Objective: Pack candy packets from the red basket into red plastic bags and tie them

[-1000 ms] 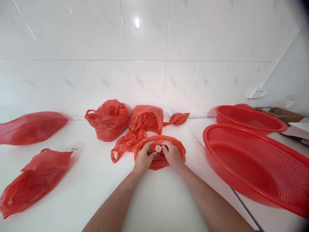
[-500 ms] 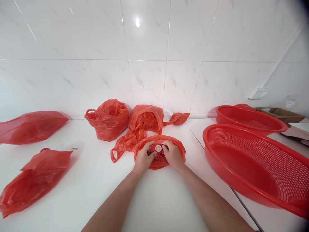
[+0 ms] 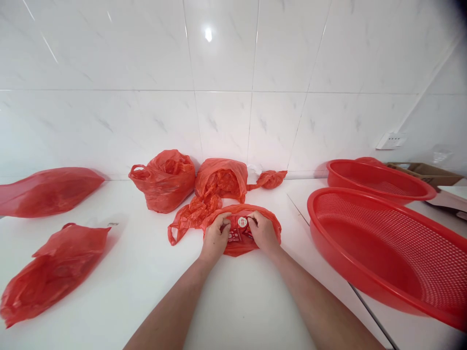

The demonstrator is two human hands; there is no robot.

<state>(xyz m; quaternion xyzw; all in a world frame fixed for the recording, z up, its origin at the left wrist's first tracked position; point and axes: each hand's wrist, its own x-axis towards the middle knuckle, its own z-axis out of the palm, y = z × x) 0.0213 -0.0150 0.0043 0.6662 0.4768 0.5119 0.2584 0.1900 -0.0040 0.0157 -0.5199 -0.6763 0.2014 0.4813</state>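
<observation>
While the right hand (image 3: pixel 262 233) pinched a white-faced disc (image 3: pixel 242 222), I couldn't tell (operating remotely) if the left hand (image 3: pixel 216 237) gripped; red bags (image 3: pixel 221 167) crowded behind, a basket (image 3: pixel 368 255) rightward.

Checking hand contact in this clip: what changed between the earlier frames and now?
The left hand has drawn slightly left, its fingertips now apart from the round white label, which shifted slightly right. More of a printed packet shows below it. The right hand stays at the label's edge. Surrounding bags and baskets stay put.
</observation>
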